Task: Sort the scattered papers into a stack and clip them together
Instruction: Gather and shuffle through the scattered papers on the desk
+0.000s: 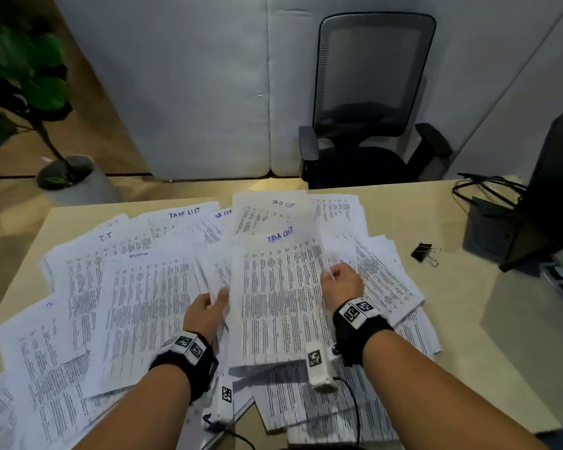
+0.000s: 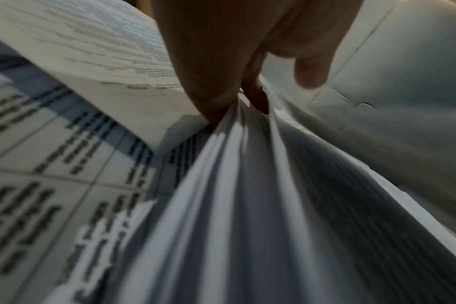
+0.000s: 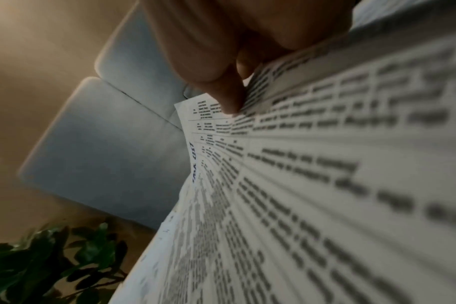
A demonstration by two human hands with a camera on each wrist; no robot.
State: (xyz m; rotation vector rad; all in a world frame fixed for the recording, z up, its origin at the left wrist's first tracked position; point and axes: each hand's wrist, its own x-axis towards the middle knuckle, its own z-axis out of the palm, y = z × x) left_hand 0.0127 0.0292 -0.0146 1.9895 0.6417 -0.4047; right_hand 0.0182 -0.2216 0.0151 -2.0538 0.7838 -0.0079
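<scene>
A thick stack of printed sheets (image 1: pixel 277 297) headed "TASK LIST" is raised a little over the desk's middle. My left hand (image 1: pixel 208 308) grips its left edge, and the left wrist view shows the thumb and fingers (image 2: pixel 216 86) pinching the fanned sheet edges (image 2: pixel 247 185). My right hand (image 1: pixel 340 279) holds the right edge, fingers curled round it; in the right wrist view the thumb (image 3: pixel 229 96) presses on the top sheet (image 3: pixel 312 164). Many loose printed papers (image 1: pixel 127 287) lie scattered around and under the stack. Black binder clips (image 1: pixel 424 253) lie on the desk to the right.
The beige desk (image 1: pixel 468 319) carries a dark monitor (image 1: pixel 553 190) with cables at the far right. A black office chair (image 1: pixel 371 108) stands behind the desk by grey partition panels. A potted plant (image 1: pixel 30 92) is at the far left.
</scene>
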